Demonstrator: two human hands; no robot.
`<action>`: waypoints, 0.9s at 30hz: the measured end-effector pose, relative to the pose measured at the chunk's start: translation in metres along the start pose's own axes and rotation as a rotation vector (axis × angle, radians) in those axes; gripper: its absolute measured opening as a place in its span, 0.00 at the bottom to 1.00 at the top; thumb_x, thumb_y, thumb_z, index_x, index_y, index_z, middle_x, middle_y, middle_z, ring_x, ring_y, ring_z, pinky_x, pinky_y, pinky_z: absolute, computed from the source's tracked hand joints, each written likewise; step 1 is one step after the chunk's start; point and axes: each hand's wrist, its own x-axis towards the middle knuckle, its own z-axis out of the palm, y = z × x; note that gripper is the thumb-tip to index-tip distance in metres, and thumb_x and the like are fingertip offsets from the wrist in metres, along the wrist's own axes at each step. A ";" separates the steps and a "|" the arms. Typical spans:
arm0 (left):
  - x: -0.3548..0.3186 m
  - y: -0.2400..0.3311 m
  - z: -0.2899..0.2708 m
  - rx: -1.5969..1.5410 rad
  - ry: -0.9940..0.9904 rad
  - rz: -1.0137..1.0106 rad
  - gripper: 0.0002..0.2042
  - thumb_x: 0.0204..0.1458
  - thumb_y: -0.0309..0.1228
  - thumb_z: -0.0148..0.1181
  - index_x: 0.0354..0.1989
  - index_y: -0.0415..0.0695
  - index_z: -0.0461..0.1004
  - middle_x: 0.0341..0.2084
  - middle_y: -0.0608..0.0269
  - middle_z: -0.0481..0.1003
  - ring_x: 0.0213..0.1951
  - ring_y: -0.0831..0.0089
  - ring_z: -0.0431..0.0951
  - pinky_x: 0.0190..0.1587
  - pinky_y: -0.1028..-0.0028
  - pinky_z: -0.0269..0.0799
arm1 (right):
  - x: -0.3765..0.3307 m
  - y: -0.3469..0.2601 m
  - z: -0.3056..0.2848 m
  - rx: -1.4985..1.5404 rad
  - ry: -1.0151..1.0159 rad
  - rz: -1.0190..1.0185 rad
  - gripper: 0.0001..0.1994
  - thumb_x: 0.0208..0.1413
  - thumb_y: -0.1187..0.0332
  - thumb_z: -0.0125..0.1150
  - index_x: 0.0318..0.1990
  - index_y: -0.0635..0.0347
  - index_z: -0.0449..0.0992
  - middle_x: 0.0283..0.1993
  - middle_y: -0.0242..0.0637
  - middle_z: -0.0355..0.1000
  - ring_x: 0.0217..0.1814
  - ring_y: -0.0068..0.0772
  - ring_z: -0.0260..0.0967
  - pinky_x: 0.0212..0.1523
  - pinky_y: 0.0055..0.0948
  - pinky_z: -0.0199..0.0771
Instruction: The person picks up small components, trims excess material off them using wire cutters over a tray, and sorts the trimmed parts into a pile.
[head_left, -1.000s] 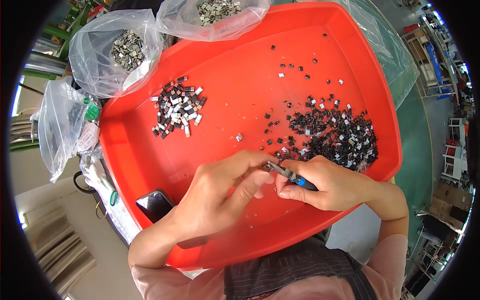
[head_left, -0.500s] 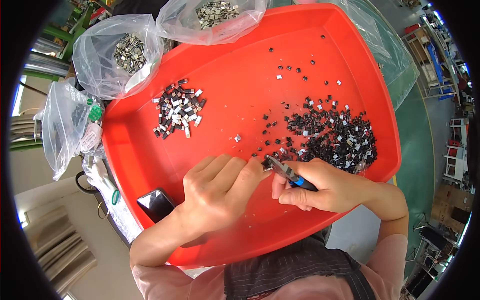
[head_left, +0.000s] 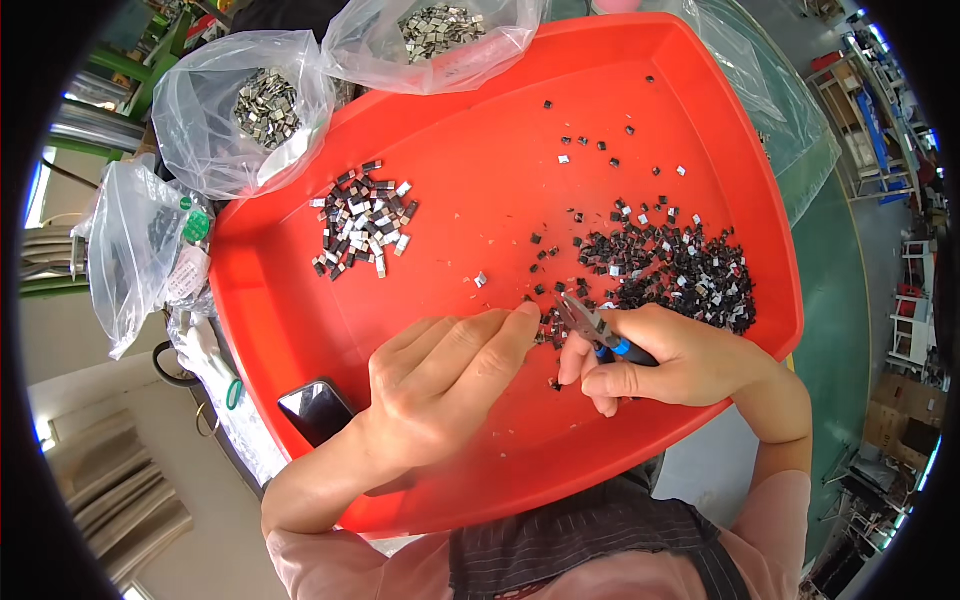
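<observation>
My right hand (head_left: 665,352) is wrapped round a pair of pliers (head_left: 632,350) with blue-and-black handles. Their metal jaws stand a little apart and point up to the left. Just left of the jaws, my left hand (head_left: 440,385) has its fingers pinched together; whatever sits between its thumb and fingertip is too small and covered to make out. Both hands hover over a red plastic tray (head_left: 470,130). A heap of tiny black and silver pieces (head_left: 690,270) lies beyond my right hand. Farther left is a smaller pile of black, white and silver connector-like pieces (head_left: 362,222).
Clear plastic bags of small metal shells, one at the far left (head_left: 265,110) and one at the back (head_left: 440,35), stand against the tray's rim. A black phone (head_left: 315,412) lies at the tray's left side. Another clear bag (head_left: 135,250) hangs left of it.
The pliers' jaws have come away from my left fingertips, moving slightly up and right. My left hand keeps its pinch, with its fingertips slightly higher.
</observation>
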 end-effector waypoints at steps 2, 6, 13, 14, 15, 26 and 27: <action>0.000 0.001 0.000 -0.053 0.035 -0.016 0.17 0.35 0.20 0.63 0.39 0.34 0.75 0.26 0.58 0.76 0.20 0.74 0.74 0.20 0.77 0.69 | -0.001 -0.001 0.000 -0.029 0.019 -0.044 0.10 0.62 0.65 0.52 0.40 0.65 0.67 0.29 0.34 0.70 0.30 0.25 0.71 0.35 0.26 0.72; 0.002 0.001 -0.002 -0.054 0.040 -0.004 0.18 0.34 0.19 0.63 0.39 0.34 0.75 0.26 0.58 0.76 0.20 0.73 0.75 0.20 0.76 0.70 | 0.000 -0.001 0.002 -0.111 0.195 -0.119 0.09 0.61 0.67 0.53 0.41 0.64 0.67 0.28 0.35 0.72 0.31 0.26 0.72 0.35 0.26 0.71; 0.003 0.001 0.003 -0.078 0.053 -0.048 0.21 0.35 0.18 0.63 0.43 0.33 0.76 0.30 0.54 0.77 0.22 0.72 0.76 0.21 0.76 0.72 | 0.005 0.010 0.006 -0.397 0.315 -0.155 0.14 0.58 0.66 0.56 0.44 0.69 0.67 0.33 0.51 0.72 0.37 0.53 0.73 0.36 0.41 0.69; 0.003 0.001 0.003 -0.078 0.043 -0.066 0.21 0.35 0.18 0.62 0.44 0.33 0.76 0.31 0.54 0.78 0.22 0.72 0.76 0.22 0.76 0.72 | 0.005 0.010 0.006 -0.463 0.315 -0.167 0.14 0.58 0.66 0.56 0.45 0.69 0.67 0.35 0.51 0.72 0.37 0.53 0.72 0.36 0.41 0.69; 0.002 0.001 0.003 -0.077 0.043 -0.065 0.21 0.35 0.18 0.62 0.44 0.33 0.76 0.31 0.54 0.78 0.22 0.72 0.76 0.22 0.76 0.72 | 0.005 0.010 0.006 -0.487 0.319 -0.168 0.15 0.58 0.66 0.56 0.45 0.69 0.67 0.36 0.51 0.72 0.37 0.53 0.72 0.36 0.41 0.68; 0.000 0.004 -0.002 -0.446 0.069 -0.265 0.14 0.41 0.10 0.60 0.38 0.35 0.74 0.36 0.50 0.79 0.33 0.63 0.82 0.32 0.73 0.80 | 0.007 0.021 0.007 -0.636 0.395 -0.301 0.12 0.58 0.68 0.55 0.44 0.66 0.66 0.36 0.47 0.71 0.35 0.50 0.71 0.34 0.42 0.68; 0.000 0.004 -0.003 -0.444 0.066 -0.265 0.14 0.41 0.10 0.60 0.38 0.35 0.74 0.36 0.50 0.79 0.33 0.63 0.82 0.32 0.73 0.80 | 0.008 0.021 0.007 -0.631 0.376 -0.276 0.12 0.58 0.67 0.55 0.43 0.66 0.66 0.34 0.47 0.71 0.33 0.50 0.71 0.32 0.42 0.67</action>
